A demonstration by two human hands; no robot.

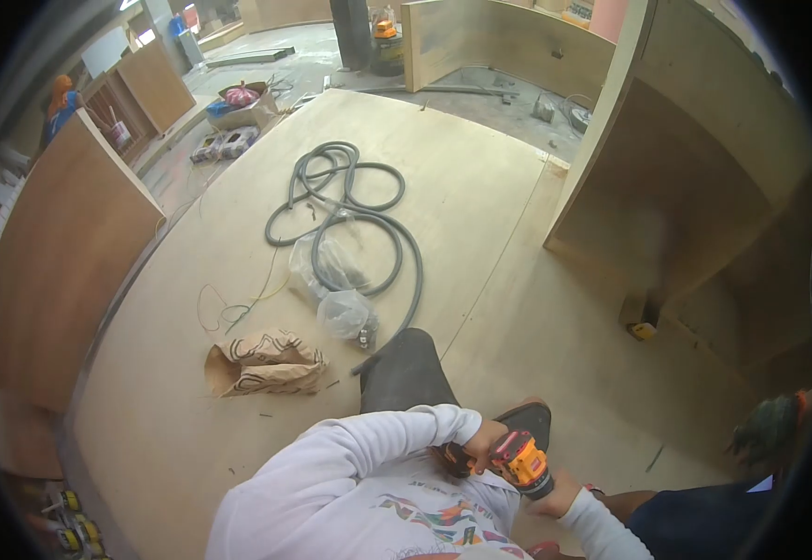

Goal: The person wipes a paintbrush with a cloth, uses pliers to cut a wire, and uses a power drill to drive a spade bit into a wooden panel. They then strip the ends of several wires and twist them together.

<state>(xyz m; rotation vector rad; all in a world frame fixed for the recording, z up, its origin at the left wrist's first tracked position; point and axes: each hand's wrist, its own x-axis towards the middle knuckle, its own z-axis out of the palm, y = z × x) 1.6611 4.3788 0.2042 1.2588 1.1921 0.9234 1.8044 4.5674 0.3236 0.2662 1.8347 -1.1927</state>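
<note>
Close to my body, over my lap, is an orange and black cordless drill (520, 457) with its chuck pointing down and to the right. My left hand (487, 441) is closed around the drill's black handle. At the chuck end my right hand (557, 496) has its fingers closed on the front of the drill; any bit there is hidden. My dark-trousered knee (408, 375) and a dark shoe (529, 425) are just beyond the drill.
On the plywood panel (480, 224) lie a coiled grey hose (396, 245), plastic bags (324, 266) and a crumpled paper bag (270, 364). A yellow-black tool (643, 330) sits beside wooden panels on the right. Another person's dark glove (768, 434) is at the right edge.
</note>
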